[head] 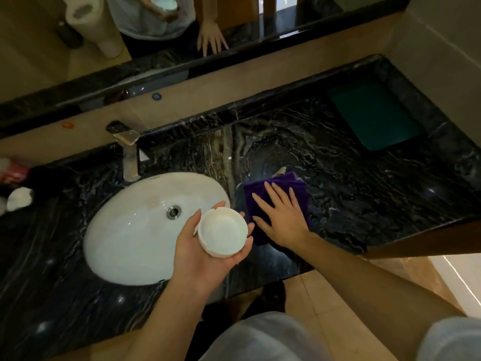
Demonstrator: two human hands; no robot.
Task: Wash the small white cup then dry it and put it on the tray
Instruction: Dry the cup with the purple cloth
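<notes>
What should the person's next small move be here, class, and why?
Probably close the right hand on the purple cloth and lift it to the small white cup: the left hand holds the cup, and the right lies flat, fingers spread, on the cloth.

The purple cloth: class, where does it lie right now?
In the head view, the purple cloth lies flat on the dark marble counter, just right of the white sink, under the open right hand.

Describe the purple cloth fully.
The purple folded cloth, soft and plush like microfibre, lies flat on the black marble counter just right of the white oval sink. The right hand rests on it, palm down, fingers spread, covering its near part. The far corners show.
</notes>
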